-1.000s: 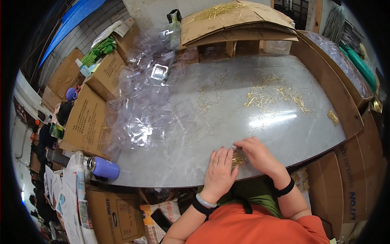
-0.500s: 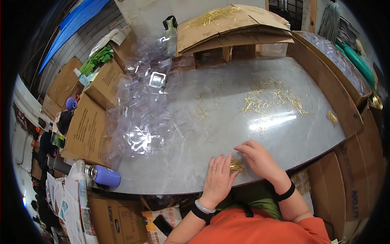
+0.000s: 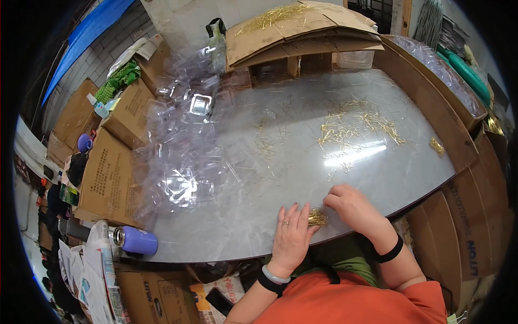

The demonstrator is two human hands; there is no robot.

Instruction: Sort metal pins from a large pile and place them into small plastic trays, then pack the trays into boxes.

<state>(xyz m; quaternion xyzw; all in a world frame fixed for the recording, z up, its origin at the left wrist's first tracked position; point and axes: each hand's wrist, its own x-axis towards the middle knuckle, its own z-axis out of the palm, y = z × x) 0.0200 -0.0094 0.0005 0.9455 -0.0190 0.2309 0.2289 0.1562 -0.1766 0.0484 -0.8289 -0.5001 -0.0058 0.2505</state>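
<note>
Where tabletop (image 3: 216, 237) ends, hands (image 3: 290, 240) (image 3: 354, 211) flank wires (image 3: 317, 217); room leftward.

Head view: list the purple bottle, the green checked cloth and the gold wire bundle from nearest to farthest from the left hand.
1. Gold wire bundle: immediately right of the left hand.
2. Purple bottle: left, by the table's near left corner.
3. Green checked cloth: far away, upper left.

A workshop or packing room, it seems: gold-coloured wire pieces (image 3: 335, 129) lie scattered over the grey bench (image 3: 221, 235), clear plastic cases (image 3: 183, 143) heap along its left edge, and brown cartons (image 3: 108, 175) stand beside them.
</note>
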